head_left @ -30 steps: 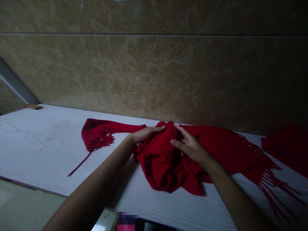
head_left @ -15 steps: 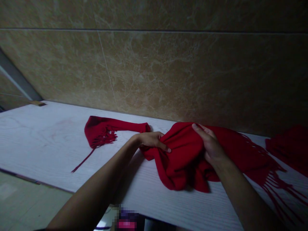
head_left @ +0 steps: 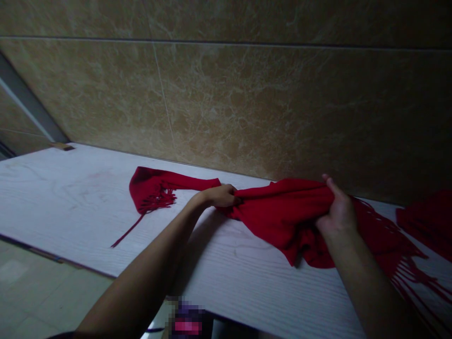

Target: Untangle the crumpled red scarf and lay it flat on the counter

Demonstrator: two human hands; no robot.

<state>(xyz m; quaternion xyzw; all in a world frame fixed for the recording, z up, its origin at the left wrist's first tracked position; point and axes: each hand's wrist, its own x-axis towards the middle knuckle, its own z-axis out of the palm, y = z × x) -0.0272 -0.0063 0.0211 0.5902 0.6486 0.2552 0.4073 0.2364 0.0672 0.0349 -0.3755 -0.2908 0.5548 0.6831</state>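
Observation:
A long red scarf (head_left: 275, 212) with fringed ends lies along the back of a white table (head_left: 84, 207). My left hand (head_left: 221, 195) is closed on the scarf near its middle, at the table surface. My right hand (head_left: 338, 212) is closed on a bunched part further right, lifted a little above the table. The cloth between the two hands is stretched out and hangs in a fold below my right hand. One fringed end (head_left: 151, 195) rests to the left, the other fringe (head_left: 406, 263) trails off at the right.
A marbled brown tiled wall (head_left: 226, 103) rises right behind the table. Another piece of red cloth (head_left: 427, 226) lies at the far right. The table's front edge runs diagonally at lower left, with pale floor (head_left: 38, 296) below it. A blurred dark object (head_left: 187, 320) sits at the bottom.
Both hands went from resting on the bunched scarf to gripping it. My right hand has pulled to the right, so the heap has stretched out between the hands.

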